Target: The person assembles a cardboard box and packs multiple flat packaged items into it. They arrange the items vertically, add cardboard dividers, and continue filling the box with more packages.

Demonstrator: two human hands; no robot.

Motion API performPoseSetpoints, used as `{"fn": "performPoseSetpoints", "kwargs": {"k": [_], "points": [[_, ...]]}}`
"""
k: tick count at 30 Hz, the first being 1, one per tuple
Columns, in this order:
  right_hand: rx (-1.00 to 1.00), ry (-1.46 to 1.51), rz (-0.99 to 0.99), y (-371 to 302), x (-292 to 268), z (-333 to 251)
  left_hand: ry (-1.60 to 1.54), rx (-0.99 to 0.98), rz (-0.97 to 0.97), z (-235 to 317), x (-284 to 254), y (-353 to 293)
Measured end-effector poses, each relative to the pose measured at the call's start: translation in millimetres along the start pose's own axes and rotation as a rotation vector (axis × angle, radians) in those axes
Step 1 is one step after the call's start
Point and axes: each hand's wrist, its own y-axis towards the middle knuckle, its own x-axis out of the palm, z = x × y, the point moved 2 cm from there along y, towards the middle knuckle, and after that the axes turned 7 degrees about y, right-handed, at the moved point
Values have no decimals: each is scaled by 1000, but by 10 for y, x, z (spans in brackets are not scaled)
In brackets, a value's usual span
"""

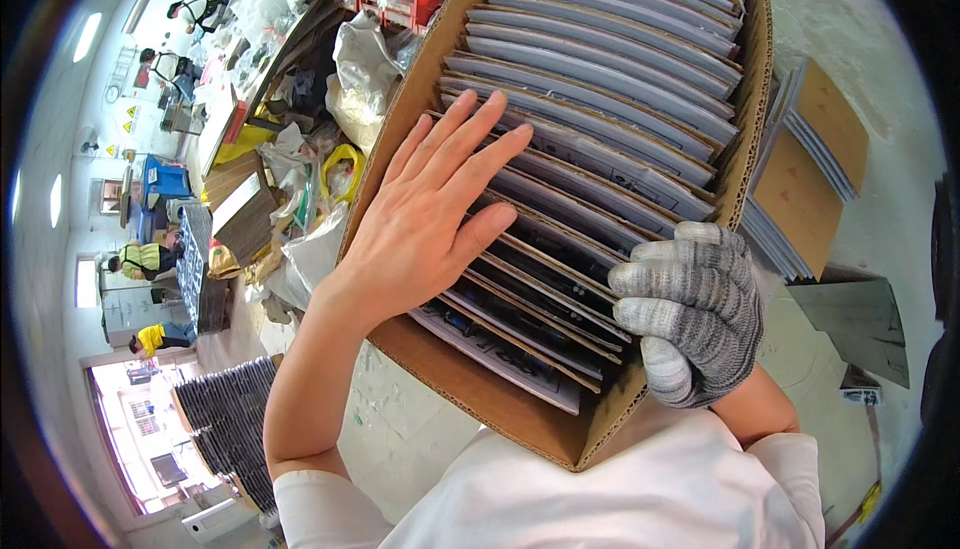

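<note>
The bare left hand (pixel 425 214) is spread, the gloved right hand (pixel 695 314) curled.

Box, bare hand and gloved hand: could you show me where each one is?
Box (pixel 512 411), head view: cardboard at its near end.
Bare hand (pixel 415 221), head view: its back.
Gloved hand (pixel 698 309), head view: mid-glove.

Bright indoor light, glowing ceiling lamps (pixel 87 37), glaring opening (pixel 112 401), dark vignette, fisheye-bent edges
</note>
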Motion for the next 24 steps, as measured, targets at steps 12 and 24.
{"fn": "performPoseSetpoints", "kwargs": {"k": [12,24], "points": [[-100,-18,-44,85,-40,27,-169,-120,4,169,-243,-490],[5,-28,20,61,-7,2,-170,-140,75,181,-165,-633]]}}
